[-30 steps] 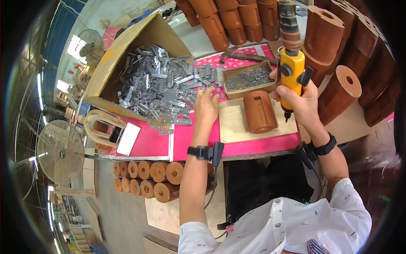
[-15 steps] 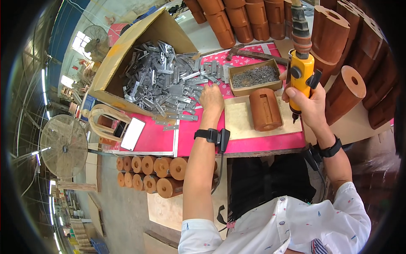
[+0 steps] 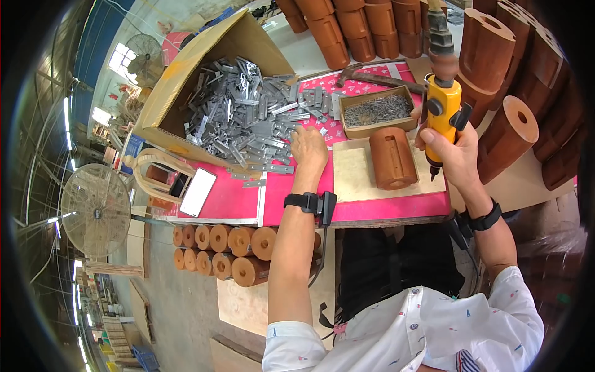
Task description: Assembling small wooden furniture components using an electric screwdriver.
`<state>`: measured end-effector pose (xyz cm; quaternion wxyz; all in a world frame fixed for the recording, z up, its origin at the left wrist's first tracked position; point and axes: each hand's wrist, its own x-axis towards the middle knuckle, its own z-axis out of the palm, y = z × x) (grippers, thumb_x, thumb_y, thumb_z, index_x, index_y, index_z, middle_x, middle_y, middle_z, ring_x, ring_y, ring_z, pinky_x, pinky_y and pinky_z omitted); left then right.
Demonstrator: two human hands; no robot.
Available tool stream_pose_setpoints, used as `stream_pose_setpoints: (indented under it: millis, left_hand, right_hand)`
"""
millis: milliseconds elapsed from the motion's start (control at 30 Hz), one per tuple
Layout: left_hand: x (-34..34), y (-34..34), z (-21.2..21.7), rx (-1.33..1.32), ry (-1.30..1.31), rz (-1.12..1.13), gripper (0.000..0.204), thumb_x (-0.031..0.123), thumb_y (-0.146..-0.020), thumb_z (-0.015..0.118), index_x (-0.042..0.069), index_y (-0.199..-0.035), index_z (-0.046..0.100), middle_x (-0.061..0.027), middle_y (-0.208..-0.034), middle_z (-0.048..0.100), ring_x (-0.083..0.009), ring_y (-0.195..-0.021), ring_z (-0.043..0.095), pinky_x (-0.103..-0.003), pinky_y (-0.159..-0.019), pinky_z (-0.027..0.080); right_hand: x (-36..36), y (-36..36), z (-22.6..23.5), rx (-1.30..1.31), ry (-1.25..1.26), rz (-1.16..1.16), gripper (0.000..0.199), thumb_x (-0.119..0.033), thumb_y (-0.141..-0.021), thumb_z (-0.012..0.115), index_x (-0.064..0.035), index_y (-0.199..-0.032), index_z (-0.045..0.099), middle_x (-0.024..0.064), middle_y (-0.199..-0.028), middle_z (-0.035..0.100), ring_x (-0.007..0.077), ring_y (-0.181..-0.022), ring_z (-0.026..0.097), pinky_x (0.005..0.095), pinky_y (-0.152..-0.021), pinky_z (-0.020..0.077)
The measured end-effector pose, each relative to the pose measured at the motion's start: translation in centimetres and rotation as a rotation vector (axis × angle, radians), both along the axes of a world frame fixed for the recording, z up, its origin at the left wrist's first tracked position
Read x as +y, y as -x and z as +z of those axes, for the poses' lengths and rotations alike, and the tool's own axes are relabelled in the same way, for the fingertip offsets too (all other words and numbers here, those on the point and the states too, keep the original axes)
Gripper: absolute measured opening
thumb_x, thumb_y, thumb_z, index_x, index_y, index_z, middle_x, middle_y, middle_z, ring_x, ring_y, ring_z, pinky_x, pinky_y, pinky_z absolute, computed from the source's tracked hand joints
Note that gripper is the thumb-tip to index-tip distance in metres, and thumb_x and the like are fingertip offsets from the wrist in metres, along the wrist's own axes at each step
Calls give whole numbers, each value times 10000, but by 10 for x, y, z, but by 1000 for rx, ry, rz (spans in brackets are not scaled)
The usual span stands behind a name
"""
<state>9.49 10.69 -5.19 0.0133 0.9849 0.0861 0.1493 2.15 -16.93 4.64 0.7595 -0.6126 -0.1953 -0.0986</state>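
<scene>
My right hand [image 3: 455, 149] is wrapped round a yellow electric screwdriver [image 3: 444, 115], its bit pointing down beside the board. My left hand [image 3: 308, 149] has its fingers curled together at the right edge of a heap of flat metal plates [image 3: 248, 118] with holes; what the fingers hold, if anything, is hidden. Between my hands a brown wooden cylinder [image 3: 383, 162] with a slot in its side lies on a pale wooden board [image 3: 350, 177]. Just behind it sits a small cardboard box [image 3: 372, 131] of screws.
The plates spill from a large tipped cardboard box [image 3: 167, 118]. A hammer [image 3: 378, 79] lies at the back of the pink table cover [image 3: 285, 211]. Brown cylinders [image 3: 489, 49] stand stacked at back and right. A phone [image 3: 198, 192] and a wooden frame [image 3: 149, 173] are at the left.
My left hand has moved slightly nearer along the edge of the metal plates, its fingers still curled. My right hand keeps the screwdriver in nearly the same place. The view has shifted slightly.
</scene>
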Motion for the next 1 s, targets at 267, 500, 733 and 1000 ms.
stream_pose_setpoints:
  millis: [267, 500, 733, 1000]
  left_hand:
    - [-6, 13, 17, 145, 103, 7, 443, 210, -760, 657, 22, -1146, 550, -239, -995, 613, -396, -953, 603, -466, -827, 484]
    - [-40, 45, 74, 131, 594, -190, 471, 198, -776, 588, 59, -1223, 533, -220, -997, 627, -333, -895, 630, -430, -783, 488]
    - [-105, 78, 80, -6, 535, -487, 421, 182, -775, 576, -5, -1152, 554, -220, -972, 618, -367, -848, 613, -427, -744, 488]
    - [-101, 77, 85, 82, 531, -623, 495, 235, -776, 650, 11, -1202, 533, -259, -1054, 571, -392, -964, 570, -425, -828, 456]
  right_hand:
    - [1, -1, -2, -7, 26, -1, 296, -128, -846, 633, 7, -1092, 538, 49, -883, 600, 104, -725, 585, 249, -696, 490]
    - [-1, -4, -4, -18, 29, -29, 296, -126, -846, 637, 8, -1093, 543, 53, -902, 609, 105, -725, 585, 248, -691, 490]
    - [-3, -8, -7, 18, 18, 61, 351, -80, -845, 667, -18, -1154, 512, 39, -1051, 621, 79, -844, 573, 233, -759, 484]
    - [-5, -4, -4, -3, -5, 26, 409, -53, -821, 691, 1, -1182, 509, 42, -1053, 615, 101, -947, 569, 262, -840, 472]
